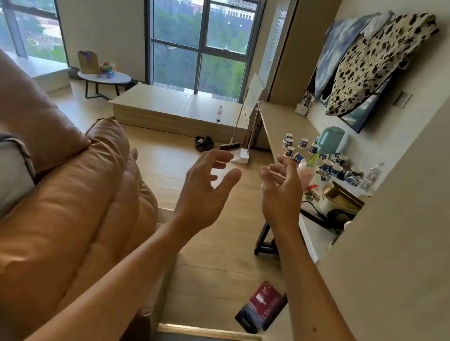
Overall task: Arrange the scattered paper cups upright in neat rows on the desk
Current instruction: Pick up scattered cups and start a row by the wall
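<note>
Several blue-and-white paper cups (pixel 328 165) lie scattered on the long wooden desk (pixel 282 121) against the right wall; some stand upright near its front edge, like one cup (pixel 289 151), others lie tipped by the wall. Both my hands are raised in the air over the floor, short of the desk. My left hand (pixel 205 185) is open with fingers spread and holds nothing. My right hand (pixel 280 188) is open too, fingers curled loosely, its fingertips overlapping the desk's near cups in the view.
A teal kettle (pixel 331 139), a pink drink with a green straw (pixel 306 168), a water bottle (pixel 371 177) and a gold-lidded tin (pixel 338 200) share the desk. A brown leather sofa (pixel 54 207) fills the left. A red bag (pixel 263 308) lies on the floor.
</note>
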The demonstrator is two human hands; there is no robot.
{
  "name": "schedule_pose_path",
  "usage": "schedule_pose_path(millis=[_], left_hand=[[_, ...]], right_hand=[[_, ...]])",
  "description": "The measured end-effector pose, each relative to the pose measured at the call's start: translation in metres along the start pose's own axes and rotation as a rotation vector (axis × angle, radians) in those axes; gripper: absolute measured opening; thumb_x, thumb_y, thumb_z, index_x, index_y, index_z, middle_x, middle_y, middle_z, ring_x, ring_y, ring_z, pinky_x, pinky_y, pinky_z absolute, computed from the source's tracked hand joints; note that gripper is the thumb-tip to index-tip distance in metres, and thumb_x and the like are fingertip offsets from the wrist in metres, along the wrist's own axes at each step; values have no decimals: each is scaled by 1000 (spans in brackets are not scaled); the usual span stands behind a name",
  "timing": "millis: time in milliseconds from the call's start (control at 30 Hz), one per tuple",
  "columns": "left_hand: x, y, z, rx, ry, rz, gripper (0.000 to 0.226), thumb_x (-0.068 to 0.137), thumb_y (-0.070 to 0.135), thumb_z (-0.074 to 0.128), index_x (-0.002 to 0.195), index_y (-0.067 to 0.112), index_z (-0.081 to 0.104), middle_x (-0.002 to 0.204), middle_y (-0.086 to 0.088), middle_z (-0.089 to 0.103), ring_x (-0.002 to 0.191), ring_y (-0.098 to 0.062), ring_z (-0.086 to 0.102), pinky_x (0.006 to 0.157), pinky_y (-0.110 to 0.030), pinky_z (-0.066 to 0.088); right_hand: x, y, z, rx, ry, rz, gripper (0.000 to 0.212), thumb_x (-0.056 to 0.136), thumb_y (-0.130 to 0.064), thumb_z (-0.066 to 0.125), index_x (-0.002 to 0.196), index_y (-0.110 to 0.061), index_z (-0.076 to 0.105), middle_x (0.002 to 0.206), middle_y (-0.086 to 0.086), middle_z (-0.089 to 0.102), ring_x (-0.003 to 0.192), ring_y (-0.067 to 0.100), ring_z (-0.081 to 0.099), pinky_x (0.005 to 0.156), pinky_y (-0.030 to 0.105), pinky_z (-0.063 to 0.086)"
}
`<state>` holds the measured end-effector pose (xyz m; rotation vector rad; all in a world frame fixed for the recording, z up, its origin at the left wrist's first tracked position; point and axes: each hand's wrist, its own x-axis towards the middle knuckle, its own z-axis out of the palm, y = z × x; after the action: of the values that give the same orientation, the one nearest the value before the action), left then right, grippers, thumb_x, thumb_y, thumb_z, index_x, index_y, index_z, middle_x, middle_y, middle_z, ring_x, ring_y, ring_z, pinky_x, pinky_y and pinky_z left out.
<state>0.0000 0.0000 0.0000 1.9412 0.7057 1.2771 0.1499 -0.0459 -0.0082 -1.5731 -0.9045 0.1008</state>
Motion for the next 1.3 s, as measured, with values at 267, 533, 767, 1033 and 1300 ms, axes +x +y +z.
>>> schedule_pose_path(millis=[267,533,767,1033,1300], left_hand=[[90,-65,19,-97,-64,-67,20,99,23,62,118,17,62,117,5,65,107,2,61,78,-9,49],[153,-124,46,-178,-191,-137,18,97,19,62,115,15,65,114,4,70,106,-4,66,90,-33,57],[205,-181,92,-200,-190,-218,18,97,17,62,114,13,66,111,0,72,106,-16,68,93,-48,57],[293,-230,159,-166,-118,-249,23,96,29,62,114,16,66,112,0,72,105,-16,68,91,-46,58],[376,-281,198,-160,-41,-305,27,86,46,60,108,32,65,110,6,74,105,-18,70,87,-43,58]], right_hand=[[74,44,51,26,5,120,44,100,-31,62,142,-23,51,128,-3,65,104,0,61,84,17,48],[137,93,84,129,24,241,37,97,-26,64,133,-25,55,123,-5,66,107,1,63,87,21,47],[205,156,98,153,39,269,39,98,-26,64,137,-22,55,123,-6,67,108,2,64,76,12,49],[319,227,117,174,-26,287,36,97,-28,66,132,-23,57,121,-4,68,104,2,65,78,15,47],[416,277,143,183,-82,324,31,95,-28,68,125,-29,61,111,-12,70,95,-10,65,70,3,46]])
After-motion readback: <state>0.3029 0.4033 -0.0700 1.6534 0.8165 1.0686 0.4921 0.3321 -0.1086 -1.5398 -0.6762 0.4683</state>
